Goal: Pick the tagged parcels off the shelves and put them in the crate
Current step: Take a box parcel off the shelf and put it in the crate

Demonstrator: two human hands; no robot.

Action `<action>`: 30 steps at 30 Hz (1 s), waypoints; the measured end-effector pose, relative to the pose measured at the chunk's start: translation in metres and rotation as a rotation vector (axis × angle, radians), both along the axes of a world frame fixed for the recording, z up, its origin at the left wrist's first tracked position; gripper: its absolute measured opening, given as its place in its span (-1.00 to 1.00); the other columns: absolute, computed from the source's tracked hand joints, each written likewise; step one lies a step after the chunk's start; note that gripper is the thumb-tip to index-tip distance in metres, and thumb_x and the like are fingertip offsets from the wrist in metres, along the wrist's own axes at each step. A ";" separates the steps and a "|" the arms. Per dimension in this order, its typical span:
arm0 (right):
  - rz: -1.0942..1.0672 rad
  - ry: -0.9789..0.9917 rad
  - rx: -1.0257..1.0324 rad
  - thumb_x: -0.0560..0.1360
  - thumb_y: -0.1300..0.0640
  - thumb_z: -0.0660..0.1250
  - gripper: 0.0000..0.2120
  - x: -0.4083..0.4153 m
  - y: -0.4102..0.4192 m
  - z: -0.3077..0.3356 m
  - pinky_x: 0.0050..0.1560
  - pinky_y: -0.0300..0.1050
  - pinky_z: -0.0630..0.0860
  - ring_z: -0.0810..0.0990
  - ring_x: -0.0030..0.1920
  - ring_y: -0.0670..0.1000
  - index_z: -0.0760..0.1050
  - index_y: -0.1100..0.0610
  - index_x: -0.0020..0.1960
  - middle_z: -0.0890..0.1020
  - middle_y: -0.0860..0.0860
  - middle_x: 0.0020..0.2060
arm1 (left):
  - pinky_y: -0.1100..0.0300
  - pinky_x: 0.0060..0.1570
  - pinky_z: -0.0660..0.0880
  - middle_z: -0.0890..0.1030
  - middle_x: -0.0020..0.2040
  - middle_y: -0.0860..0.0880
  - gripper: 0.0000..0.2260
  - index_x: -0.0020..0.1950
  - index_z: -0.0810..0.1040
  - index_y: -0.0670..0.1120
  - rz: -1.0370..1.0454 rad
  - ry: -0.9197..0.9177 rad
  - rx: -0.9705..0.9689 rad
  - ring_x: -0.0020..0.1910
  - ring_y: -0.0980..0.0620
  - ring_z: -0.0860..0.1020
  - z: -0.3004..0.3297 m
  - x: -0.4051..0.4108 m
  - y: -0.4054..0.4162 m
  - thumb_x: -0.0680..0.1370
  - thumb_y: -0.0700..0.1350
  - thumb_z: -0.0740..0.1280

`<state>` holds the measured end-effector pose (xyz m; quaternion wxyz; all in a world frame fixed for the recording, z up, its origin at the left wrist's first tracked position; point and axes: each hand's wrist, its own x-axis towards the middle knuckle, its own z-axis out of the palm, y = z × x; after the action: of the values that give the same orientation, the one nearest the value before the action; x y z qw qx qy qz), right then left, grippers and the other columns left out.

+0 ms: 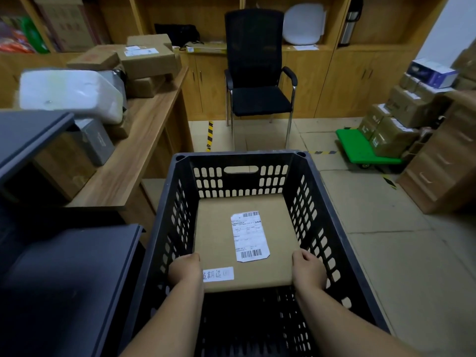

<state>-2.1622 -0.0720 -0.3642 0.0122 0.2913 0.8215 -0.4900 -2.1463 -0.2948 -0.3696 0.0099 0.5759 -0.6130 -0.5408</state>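
Two hands, left (185, 269), right (308, 269), grip one parcel (244, 243) in one crate (322, 202).

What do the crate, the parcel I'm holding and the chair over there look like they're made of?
Crate: likely moulded plastic, matte black, with slotted walls and a handle cut-out.
Parcel: brown cardboard by its look, matte, with a printed paper label stuck on.
Chair: black mesh-like back, shiny legs that look like chromed metal; the seat seems to be fabric.

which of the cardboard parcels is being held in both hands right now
The flat parcel inside the black crate, gripped at its near corners by the left hand and right hand; the others sit untouched on desk and trolley.
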 end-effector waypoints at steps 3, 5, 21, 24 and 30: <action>-0.001 -0.025 0.013 0.47 0.20 0.15 -0.77 -0.006 0.001 -0.007 -0.38 -0.09 0.14 0.27 -0.40 0.06 0.35 0.16 -0.37 0.39 0.09 -0.45 | -0.06 0.02 0.57 0.62 -0.12 -0.27 -0.83 -0.38 0.46 -0.20 -0.009 -0.029 -0.011 -0.10 -0.24 0.61 -0.012 -0.006 -0.002 0.41 -0.20 0.28; 0.010 -0.048 0.009 0.46 0.18 0.15 -0.77 -0.010 0.001 -0.013 -0.38 -0.11 0.18 0.32 -0.37 0.07 0.39 0.18 -0.35 0.44 0.09 -0.43 | -0.04 0.00 0.57 0.62 -0.11 -0.26 -0.84 -0.38 0.49 -0.19 -0.009 -0.025 -0.013 -0.12 -0.23 0.60 -0.016 -0.008 -0.002 0.41 -0.20 0.28; -0.020 -0.109 -0.070 0.49 0.14 0.21 -0.77 -0.016 -0.005 -0.054 -0.24 -0.08 0.35 0.50 -0.25 0.12 0.58 0.19 -0.23 0.62 0.09 -0.29 | 0.10 -0.10 0.46 0.63 0.01 -0.24 -0.78 0.02 0.63 -0.24 -0.134 -0.015 -0.116 -0.02 -0.26 0.58 -0.044 -0.009 0.001 0.52 -0.24 0.21; -0.008 -0.113 -0.065 0.49 0.16 0.19 -0.77 -0.016 -0.004 -0.057 -0.33 -0.13 0.30 0.47 -0.29 0.08 0.56 0.15 -0.26 0.60 0.06 -0.32 | 0.09 -0.09 0.45 0.62 0.04 -0.24 -0.76 0.08 0.62 -0.23 -0.149 -0.031 -0.122 0.01 -0.26 0.56 -0.050 -0.010 0.001 0.53 -0.25 0.20; 0.030 -0.140 -0.039 0.49 0.19 0.18 -0.78 -0.021 -0.004 -0.061 -0.39 -0.16 0.26 0.42 -0.36 0.02 0.54 0.15 -0.26 0.58 0.05 -0.35 | 0.05 -0.02 0.44 0.60 0.09 -0.26 -0.73 0.12 0.61 -0.20 -0.145 -0.054 -0.151 0.06 -0.28 0.54 -0.058 -0.012 0.001 0.57 -0.21 0.15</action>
<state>-2.1830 -0.0760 -0.4249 0.0829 0.3123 0.8132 -0.4840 -2.1581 -0.2941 -0.4274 -0.0025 0.5421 -0.6921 -0.4765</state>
